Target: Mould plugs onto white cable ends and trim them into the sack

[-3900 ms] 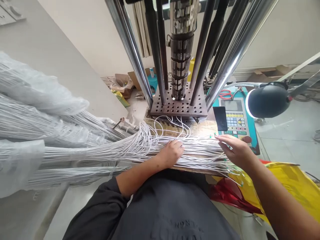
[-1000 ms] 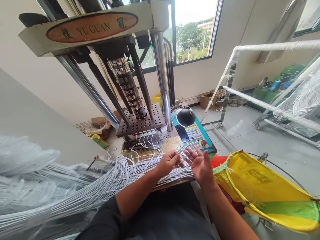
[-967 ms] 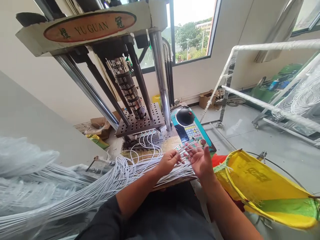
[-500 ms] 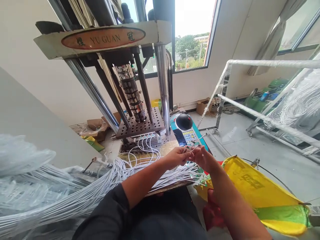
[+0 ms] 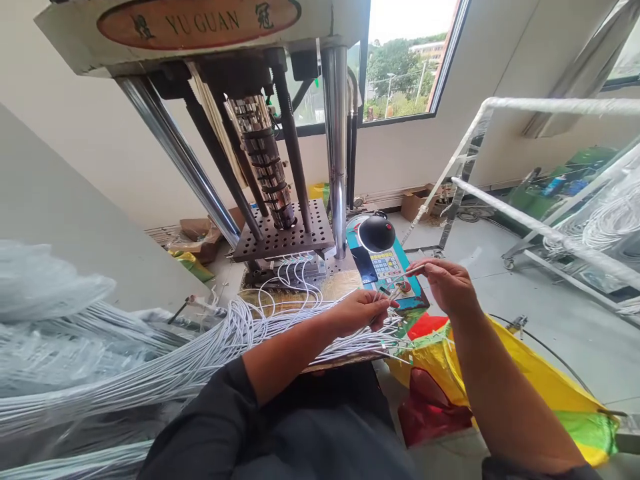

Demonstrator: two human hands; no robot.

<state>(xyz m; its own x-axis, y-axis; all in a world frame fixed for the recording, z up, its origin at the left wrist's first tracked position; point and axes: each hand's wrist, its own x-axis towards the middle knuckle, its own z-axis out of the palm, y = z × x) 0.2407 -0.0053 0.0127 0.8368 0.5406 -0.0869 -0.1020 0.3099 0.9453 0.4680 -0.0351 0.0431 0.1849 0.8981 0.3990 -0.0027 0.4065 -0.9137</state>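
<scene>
Right hand: fingertips pinched on the ends of a few white wires, raised clear of the bench. Left hand: curled around the same few wires lower down, knuckles resting on the main wire bundle. Pinched ends at about 2 o'clock from the left hand; long axis of the held wires running from 8 o'clock up to 2 o'clock, between the two hands. Left hand nearer the bundle, right hand nearer the free ends. Whether the small green tips at the wire ends are terminals: too small to tell.

Main wire bundle spread across the bench from 9 o'clock, fanning out of plastic-wrapped bales at far left. Further wire ends looped at 11 o'clock of the left hand, fed under the perforated plate of the press.

At 12 o'clock of the right hand: round black lamp head over a teal control panel. At 5 o'clock of the right hand: yellow woven sack, mouth open, with red material at its near edge; contents otherwise hidden by the forearm.
</scene>
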